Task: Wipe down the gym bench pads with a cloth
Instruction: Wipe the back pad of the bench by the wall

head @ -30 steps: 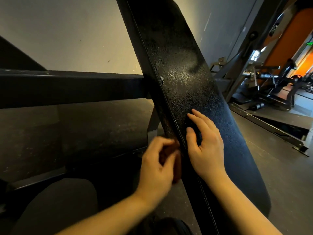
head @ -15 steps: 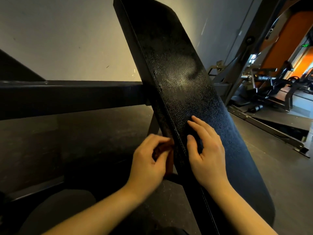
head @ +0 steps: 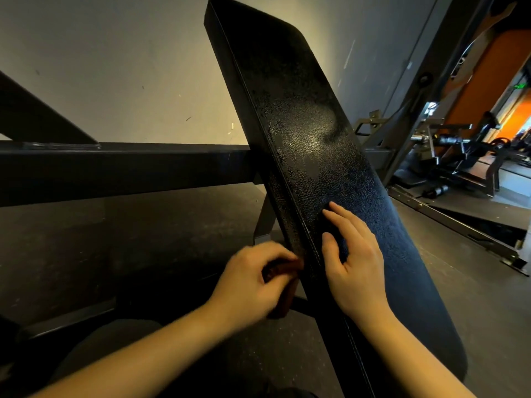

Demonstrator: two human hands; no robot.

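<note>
Wiping side edge of tilted black textured bench pad [head: 316,156]: our left grip [head: 253,280] pinches bunched brown cloth [head: 287,300] there; right grip [head: 356,265] spread flat on face. Risk, we judge: small wad slipping from pinch.

Dim overall. We see warm light on the wall [head: 115,67], a sheen mid bench pad [head: 310,145], deep shadow across the floor [head: 143,225]. Left hand [head: 250,285] is motion-blurred; wide-angle bowing at the edges.
</note>
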